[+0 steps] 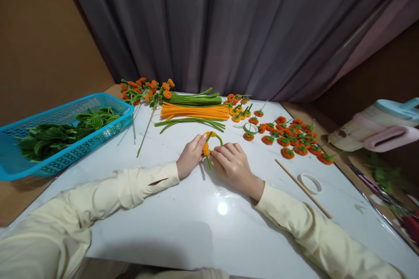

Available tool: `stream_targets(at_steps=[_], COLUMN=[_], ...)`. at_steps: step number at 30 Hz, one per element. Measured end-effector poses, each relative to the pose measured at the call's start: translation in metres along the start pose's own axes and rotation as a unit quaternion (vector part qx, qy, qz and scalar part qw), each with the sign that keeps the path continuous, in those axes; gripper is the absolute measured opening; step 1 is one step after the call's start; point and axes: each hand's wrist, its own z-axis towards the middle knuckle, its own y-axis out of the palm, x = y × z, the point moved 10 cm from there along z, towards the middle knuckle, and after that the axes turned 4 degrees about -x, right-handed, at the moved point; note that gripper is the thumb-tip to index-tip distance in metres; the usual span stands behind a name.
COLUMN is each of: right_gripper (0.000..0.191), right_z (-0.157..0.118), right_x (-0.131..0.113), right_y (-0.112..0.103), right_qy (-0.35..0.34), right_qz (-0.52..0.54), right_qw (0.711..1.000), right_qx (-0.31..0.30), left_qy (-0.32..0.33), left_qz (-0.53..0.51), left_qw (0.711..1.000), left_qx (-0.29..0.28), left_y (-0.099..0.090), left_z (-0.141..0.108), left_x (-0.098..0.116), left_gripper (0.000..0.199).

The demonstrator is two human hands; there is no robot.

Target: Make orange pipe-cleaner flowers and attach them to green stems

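Over the middle of the white table, my left hand pinches a coiled orange pipe-cleaner piece between thumb and fingers. A green pipe cleaner runs through it, arching to the right, with a short end pointing down below. My right hand is closed at the right side of the piece, its fingertips by the green pipe cleaner; what they pinch is partly hidden. Beyond my hands lie a bundle of orange pipe cleaners and loose green pipe cleaners.
A blue basket of green leaves stands left. Finished orange pieces with green tops cluster right, near a wooden stick and white tape roll. A tumbler and scissors lie at the far right. Stemmed orange pieces lie at the back.
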Motion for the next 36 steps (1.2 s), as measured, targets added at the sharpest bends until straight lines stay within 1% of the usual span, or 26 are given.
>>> stream_targets(at_steps=[2,4,8,10,14,21,26,31,33,36], right_gripper=[0.010,0.011,0.011,0.014,0.016,0.013,0.010,0.006,0.006,0.010], right_z=[0.000,0.000,-0.001,-0.002,-0.001,0.000,0.001,0.004,0.004,0.004], right_x=[0.009,0.014,0.010,0.005,-0.005,-0.012,-0.010,0.003,0.009,0.012], right_y=[-0.002,-0.002,0.000,-0.001,0.001,0.003,0.002,-0.002,-0.003,-0.003], right_qy=[0.021,0.027,-0.011,-0.033,-0.055,-0.049,-0.016,0.009,0.006,-0.024], right_qz=[0.012,0.021,0.027,0.029,0.034,0.028,0.015,0.034,0.042,0.044], right_qw=[1.000,0.999,1.000,0.999,0.998,0.998,1.000,0.999,0.999,0.999], right_qx=[0.005,0.004,-0.009,-0.007,-0.018,-0.018,-0.006,0.008,0.008,0.001], left_qy=[-0.006,-0.013,-0.027,-0.016,0.035,0.045,0.033,0.007,-0.007,-0.026], left_qz=[-0.024,-0.037,-0.037,-0.013,0.051,0.105,0.072,0.025,-0.002,-0.022], left_qw=[1.000,0.999,0.999,1.000,0.998,0.993,0.997,1.000,1.000,0.999], left_qx=[0.008,0.016,0.014,0.013,0.020,0.024,0.008,0.013,0.017,0.019], left_y=[-0.004,-0.007,-0.010,-0.010,-0.010,-0.007,-0.002,-0.006,-0.008,-0.010], left_z=[0.002,0.004,0.005,0.003,-0.001,-0.002,-0.003,0.001,0.003,0.006], left_x=[-0.001,-0.003,-0.008,-0.006,0.006,0.010,0.005,-0.001,-0.006,-0.012], left_gripper=[0.038,0.038,0.037,0.036,0.036,0.035,0.035,0.036,0.035,0.035])
